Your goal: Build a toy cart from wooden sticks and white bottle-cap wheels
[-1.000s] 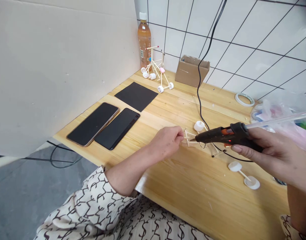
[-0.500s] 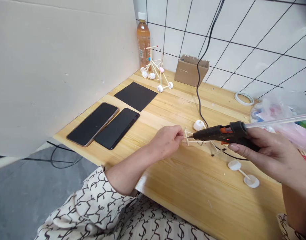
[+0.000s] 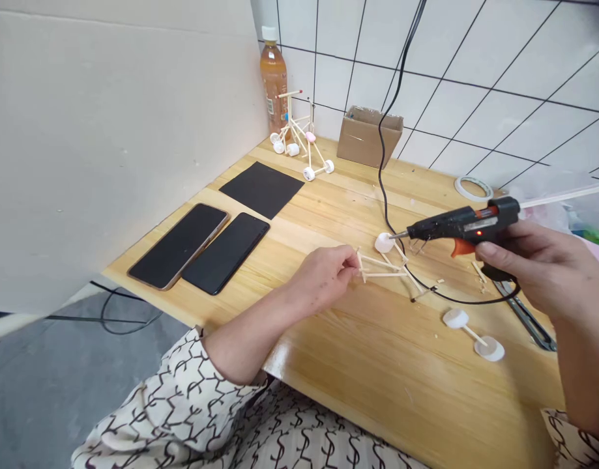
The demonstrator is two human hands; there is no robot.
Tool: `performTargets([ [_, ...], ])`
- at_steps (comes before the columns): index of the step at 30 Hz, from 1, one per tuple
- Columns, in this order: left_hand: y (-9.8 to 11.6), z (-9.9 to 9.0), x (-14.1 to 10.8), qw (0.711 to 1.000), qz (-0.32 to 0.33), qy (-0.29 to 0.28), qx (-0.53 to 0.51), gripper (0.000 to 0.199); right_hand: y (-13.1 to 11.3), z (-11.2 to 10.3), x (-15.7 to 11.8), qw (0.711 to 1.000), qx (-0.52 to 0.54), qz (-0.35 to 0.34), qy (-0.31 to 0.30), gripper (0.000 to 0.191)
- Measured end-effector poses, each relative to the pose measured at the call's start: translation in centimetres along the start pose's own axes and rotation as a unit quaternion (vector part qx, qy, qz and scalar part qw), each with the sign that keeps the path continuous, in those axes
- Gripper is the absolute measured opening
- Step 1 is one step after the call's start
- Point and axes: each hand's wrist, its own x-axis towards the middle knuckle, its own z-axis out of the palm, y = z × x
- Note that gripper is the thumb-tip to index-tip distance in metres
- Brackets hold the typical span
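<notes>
Between its fingertips my left hand [image 3: 323, 277] pinches the left end of a small matchstick frame [image 3: 384, 274], made of pale sticks joined together, low over the wooden table. A white round wheel [image 3: 384, 242] sits at the frame's far side. My right hand [image 3: 538, 273] grips a black hot glue gun [image 3: 463, 225] with an orange trigger, a lit red light and a clear glue stick out of its back. The metal nozzle points left, above the frame and near the white wheel. Closer to me lies a pair of white wheels joined by a stick [image 3: 475, 335].
Two phones [image 3: 225, 253] and a black sheet [image 3: 261, 189] lie at left. Behind them stand a finished-looking matchstick tricycle [image 3: 299, 133], a drink bottle [image 3: 274, 78] and a cardboard box [image 3: 370, 138]. A black cord [image 3: 383, 176] crosses the table. A utility knife [image 3: 526, 317] and tape roll [image 3: 474, 189] are at right.
My right hand has lifted the glue gun up and away from the stick joint by my left fingers. My left hand still holds the frame in about the same place.
</notes>
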Motion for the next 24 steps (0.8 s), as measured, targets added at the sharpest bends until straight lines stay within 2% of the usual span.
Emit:
performTargets([
  [2,0.1,0.1,-0.1,1.000,0.000,0.002,0.009,0.011,0.9,0.2,1.2,0.998,0.006,0.064,0.023,0.026],
  [6,0.2,0.2,-0.2,0.999,-0.007,0.003,0.038,0.010,2.3,1.5,3.3,0.989,0.051,0.125,0.056,0.016],
  [12,0.0,0.4,-0.3,0.998,0.003,0.004,0.060,0.009,3.5,3.6,4.9,0.980,0.047,0.175,0.082,0.019],
  [18,-0.2,0.5,-0.3,0.998,0.006,-0.004,0.061,0.008,4.9,4.7,5.8,0.978,-0.005,0.184,0.101,0.022],
  [24,-0.5,0.4,-0.3,0.998,0.015,-0.011,0.064,0.008,5.1,5.0,6.2,0.978,-0.056,0.176,0.099,0.024],
])
